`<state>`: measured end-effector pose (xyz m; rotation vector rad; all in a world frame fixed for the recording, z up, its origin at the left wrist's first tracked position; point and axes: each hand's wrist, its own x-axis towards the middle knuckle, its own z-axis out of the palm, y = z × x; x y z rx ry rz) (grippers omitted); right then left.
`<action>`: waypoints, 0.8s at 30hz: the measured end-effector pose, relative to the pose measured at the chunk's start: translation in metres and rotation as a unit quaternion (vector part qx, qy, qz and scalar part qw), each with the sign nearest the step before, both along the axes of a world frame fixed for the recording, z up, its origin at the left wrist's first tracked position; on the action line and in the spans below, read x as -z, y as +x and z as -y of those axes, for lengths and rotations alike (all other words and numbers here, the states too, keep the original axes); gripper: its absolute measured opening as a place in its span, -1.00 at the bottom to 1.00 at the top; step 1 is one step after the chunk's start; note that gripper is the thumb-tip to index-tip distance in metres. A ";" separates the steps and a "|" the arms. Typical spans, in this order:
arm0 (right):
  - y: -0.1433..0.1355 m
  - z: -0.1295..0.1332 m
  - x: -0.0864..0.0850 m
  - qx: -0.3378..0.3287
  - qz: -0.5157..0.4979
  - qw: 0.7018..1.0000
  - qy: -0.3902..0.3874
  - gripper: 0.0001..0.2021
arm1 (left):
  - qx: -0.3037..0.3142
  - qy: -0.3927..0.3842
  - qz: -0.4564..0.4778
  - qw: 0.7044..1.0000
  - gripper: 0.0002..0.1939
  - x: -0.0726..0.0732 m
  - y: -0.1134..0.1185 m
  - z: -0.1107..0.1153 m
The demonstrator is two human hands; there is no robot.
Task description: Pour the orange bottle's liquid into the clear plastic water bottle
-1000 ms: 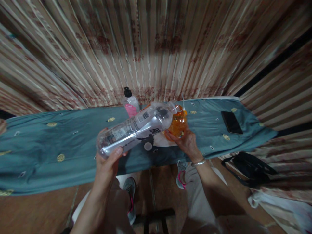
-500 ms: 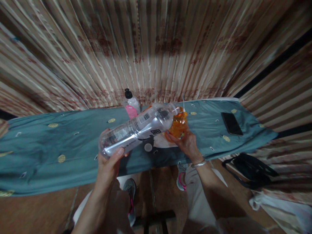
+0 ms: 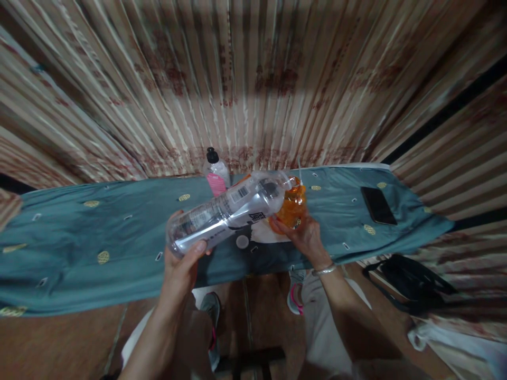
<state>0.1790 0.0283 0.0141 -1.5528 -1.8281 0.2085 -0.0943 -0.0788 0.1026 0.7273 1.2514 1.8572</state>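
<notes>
My left hand is wrapped round the lower end of a large clear bottle with a silver label. The bottle is tilted, its mouth toward the right, against the top of an orange transparent bottle. Fingers of my right hand close round the orange bottle's lower part. Whether liquid passes between the two is too small to tell. A small round white cap lies below the large bottle, beside a white cloth or paper. Behind stands a clear bottle with a pink label and black cap.
A black phone lies on the right part of the green cloth-covered table. Curtains hang right behind the table. A black bag is on the floor at the right.
The whole view has shifted slightly, so things appear a little lower and further right. Both hands keep their hold, and the bottles stay together in nearly the same pose.
</notes>
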 end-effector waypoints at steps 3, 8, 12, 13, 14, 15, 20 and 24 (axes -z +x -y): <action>0.000 0.000 -0.001 0.002 -0.022 1.000 -0.007 -0.25 | -0.003 -0.002 -0.001 1.000 -0.10 0.000 0.000 0.000; -0.002 0.000 -0.001 0.014 -0.037 0.999 -0.006 -0.19 | -0.004 0.001 0.003 1.000 -0.11 0.002 0.000 -0.001; -0.001 -0.001 0.001 0.014 -0.033 0.999 0.001 -0.15 | -0.001 0.003 0.016 1.000 -0.17 0.003 0.000 0.000; -0.001 -0.001 0.001 0.016 -0.029 0.999 0.002 -0.14 | 0.000 0.003 0.017 1.000 -0.18 0.003 0.000 0.000; 0.000 -0.001 0.002 0.017 -0.025 1.000 0.002 -0.13 | 0.002 0.003 0.016 1.000 -0.20 0.004 0.000 0.000; 0.000 -0.001 0.002 0.019 -0.020 1.000 0.001 -0.13 | 0.003 0.003 0.012 1.000 -0.21 0.004 -0.001 0.000; 0.000 -0.001 -0.002 0.008 -0.015 1.000 -0.004 -0.16 | 0.002 0.003 0.006 1.000 -0.19 0.007 -0.001 0.000; -0.001 -0.001 -0.003 0.006 -0.008 1.000 -0.003 -0.17 | -0.002 0.003 0.014 1.000 -0.14 0.005 0.000 0.000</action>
